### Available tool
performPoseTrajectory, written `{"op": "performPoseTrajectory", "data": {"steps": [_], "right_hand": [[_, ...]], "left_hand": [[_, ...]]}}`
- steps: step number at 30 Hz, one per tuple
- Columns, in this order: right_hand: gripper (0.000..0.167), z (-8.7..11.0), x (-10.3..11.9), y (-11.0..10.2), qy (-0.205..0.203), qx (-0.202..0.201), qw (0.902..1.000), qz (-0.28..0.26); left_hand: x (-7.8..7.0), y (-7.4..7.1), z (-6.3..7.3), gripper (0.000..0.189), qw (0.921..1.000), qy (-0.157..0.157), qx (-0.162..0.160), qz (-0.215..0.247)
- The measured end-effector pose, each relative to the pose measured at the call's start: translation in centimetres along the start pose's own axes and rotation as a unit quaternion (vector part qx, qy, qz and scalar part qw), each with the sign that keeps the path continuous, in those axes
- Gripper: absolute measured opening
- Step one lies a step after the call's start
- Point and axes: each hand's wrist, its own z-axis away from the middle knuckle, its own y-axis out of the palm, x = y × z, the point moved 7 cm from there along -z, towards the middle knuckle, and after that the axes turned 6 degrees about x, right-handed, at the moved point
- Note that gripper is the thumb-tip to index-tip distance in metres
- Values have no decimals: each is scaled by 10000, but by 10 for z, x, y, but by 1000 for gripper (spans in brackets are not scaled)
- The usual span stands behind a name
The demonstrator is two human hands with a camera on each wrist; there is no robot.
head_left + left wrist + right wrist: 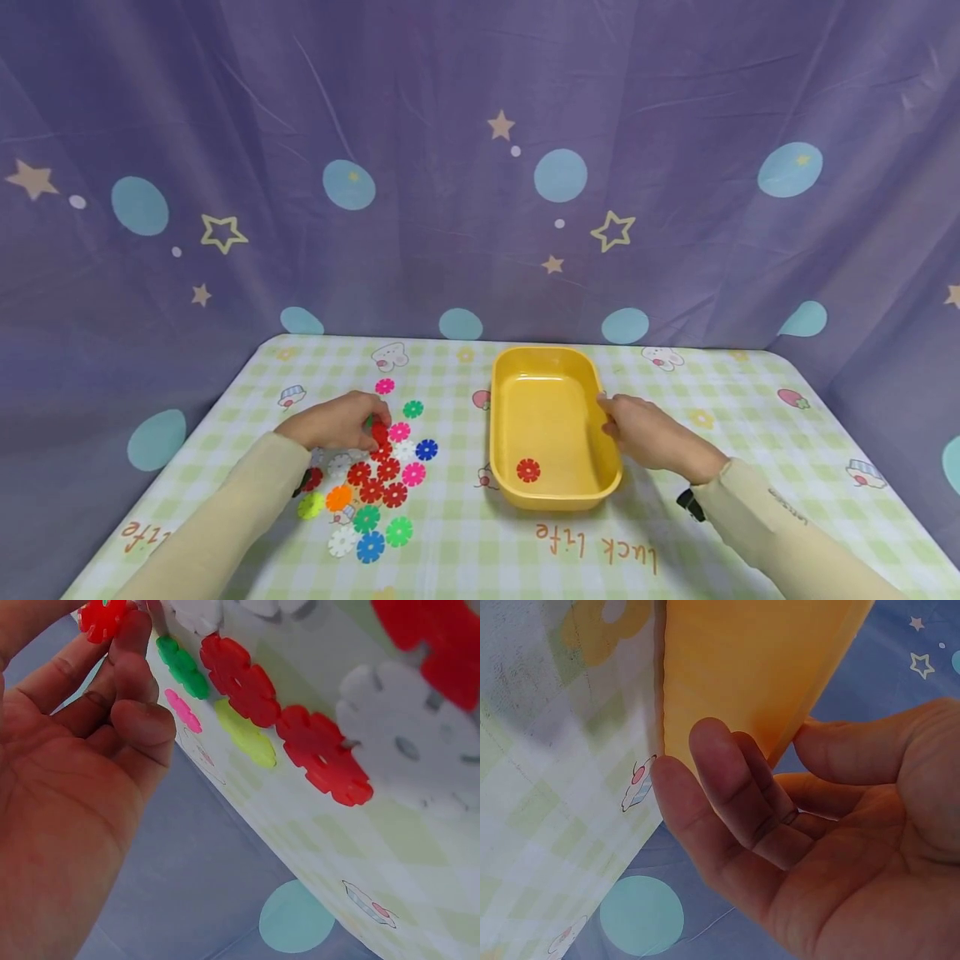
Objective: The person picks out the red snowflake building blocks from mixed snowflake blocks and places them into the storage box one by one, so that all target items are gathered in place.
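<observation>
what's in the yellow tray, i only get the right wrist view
Observer: The head view shows one red disc lying flat in the tray, toward the end nearest the person.
Operator: where are the other discs
Observer: Discs in mixed colours lie spread on the table, left of the tray.
Operator: is anything being held over there
Observer: Yes, the left wrist view shows the left grip pinching another red disc.
</observation>
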Motion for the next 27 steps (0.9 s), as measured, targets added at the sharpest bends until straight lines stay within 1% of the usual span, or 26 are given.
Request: {"op": "performPoseTrajectory", "data": {"steps": [1,3,5,6,8,11,13,16,18,19,20,21,23,24,26,27], "right_hand": [[34,0,0,0,-3,3,10000,8],[34,0,-1,0,-4,10,10000,21],[35,0,-1,0,24,24,10000,14],[35,0,-1,0,22,17,10000,25],[34,0,-1,0,-7,4,10000,62],[29,-1,0,-1,-86,-46,9999,128],[27,0,1,-1,-131,-66,9998,150],[28,0,0,-1,-133,-81,9998,123],[29,0,0,-1,-130,-86,9998,105],[27,-1,0,0,-130,-86,9998,107],[28,-1,-1,0,-124,-93,9998,106],[29,-1,-1,0,-120,-95,9998,109],[28,0,-1,-1,-138,-110,9997,145],[28,0,-1,-1,-144,-115,9997,165],[27,0,-1,-2,-175,-151,9995,210],[24,0,-1,-3,-197,-168,9994,238]], "left_hand": [[-1,0,-1,27,10000,74,-41,8],[-6,-3,-1,26,9993,327,-175,-24],[-18,-9,-2,26,9967,705,-384,-116],[-27,-13,-2,26,9941,933,-514,-213],[-51,-22,-3,28,9866,1371,-778,-424],[-96,-32,-8,32,9734,1943,-1021,-656],[-129,-33,-16,33,9653,2258,-1057,-779],[-172,-25,-36,33,9567,2598,-862,-993],[-192,-15,-53,30,9547,2626,-657,-1233],[-199,-9,-61,28,9552,2590,-547,-1323],[-205,-4,-69,25,9559,2531,-462,-1419],[-208,1,-76,23,9584,2430,-375,-1451],[-210,9,-89,17,9637,2170,-248,-1539],[-208,13,-94,14,9682,1989,-184,-1505],[-207,18,-101,11,9739,1694,-136,-1503],[-206,19,-103,12,9765,1555,-122,-1486]]}}
